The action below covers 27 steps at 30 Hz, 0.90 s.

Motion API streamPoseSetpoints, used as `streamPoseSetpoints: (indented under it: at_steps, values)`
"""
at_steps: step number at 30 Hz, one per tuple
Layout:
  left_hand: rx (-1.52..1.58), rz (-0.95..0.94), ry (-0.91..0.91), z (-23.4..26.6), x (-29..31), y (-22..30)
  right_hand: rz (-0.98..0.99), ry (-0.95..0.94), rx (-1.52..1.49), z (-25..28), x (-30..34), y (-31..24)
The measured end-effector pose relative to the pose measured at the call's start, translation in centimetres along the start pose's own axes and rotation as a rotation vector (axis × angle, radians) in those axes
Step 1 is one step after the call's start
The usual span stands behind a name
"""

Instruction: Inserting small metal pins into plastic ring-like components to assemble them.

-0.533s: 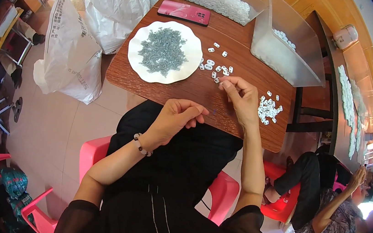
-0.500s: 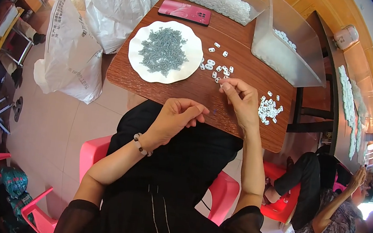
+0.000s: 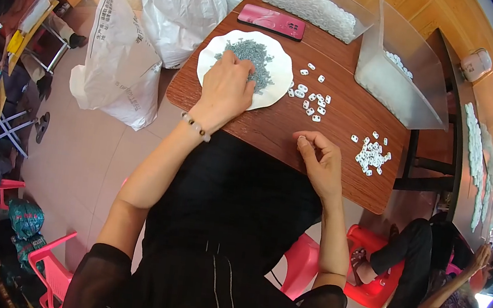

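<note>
My left hand [image 3: 227,85] is over the white scalloped plate [image 3: 283,76], its fingers apart and reaching down into a heap of small grey screws [image 3: 258,55]; its fingertips are partly hidden. Close to the table's front edge, my right hand [image 3: 323,163] has thumb and forefinger pinched on a small white plastic piece [image 3: 302,138], mostly covered by the fingers. Similar loose white two-hole pieces [image 3: 310,100] lie to the right of the plate. A denser pile of white pieces [image 3: 372,157] sits farther right, beyond my right hand.
Behind the plate lies a pink phone [image 3: 272,22]. Two translucent bins stand at the back, one bin [image 3: 367,31] full of white pieces, the other bin [image 3: 410,106] tilted. White sacks [image 3: 124,61] stand left of the wooden table [image 3: 273,130]. Another person [image 3: 442,304] sits at right.
My left hand has moved forward and left from the table's front edge onto the plate of screws. My right hand has drawn back from the loose white pieces. The view has shifted slightly.
</note>
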State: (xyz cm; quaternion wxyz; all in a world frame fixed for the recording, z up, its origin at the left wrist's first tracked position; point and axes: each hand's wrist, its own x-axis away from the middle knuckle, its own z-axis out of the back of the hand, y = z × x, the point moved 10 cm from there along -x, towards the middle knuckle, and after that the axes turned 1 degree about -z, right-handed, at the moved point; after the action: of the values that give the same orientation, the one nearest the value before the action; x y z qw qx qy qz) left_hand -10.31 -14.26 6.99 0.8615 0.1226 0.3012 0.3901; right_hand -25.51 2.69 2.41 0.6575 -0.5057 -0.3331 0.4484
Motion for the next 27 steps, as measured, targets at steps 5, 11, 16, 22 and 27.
streamPoseSetpoints:
  at_steps: [5,11,16,22,27]
  values:
    - [0.021,-0.006,-0.101,-2.0,-0.6,-0.4,0.020,0.008,0.054,0.2,0.4,0.0]
    - [0.086,-0.020,-0.098,-1.9,-0.7,-0.3,0.042,0.019,0.050,0.2,0.0,-0.6]
    - [0.034,-0.083,-0.135,-2.6,-1.2,-0.3,0.056,0.014,0.071,-0.2,-0.4,-0.6]
    - [0.313,0.046,-0.138,-2.1,-1.4,-1.6,0.072,-0.017,0.059,-0.6,-0.9,-1.2]
    - [0.463,0.140,-0.093,-1.7,-1.3,-2.9,0.081,-0.031,0.060,-1.0,-2.2,-1.9]
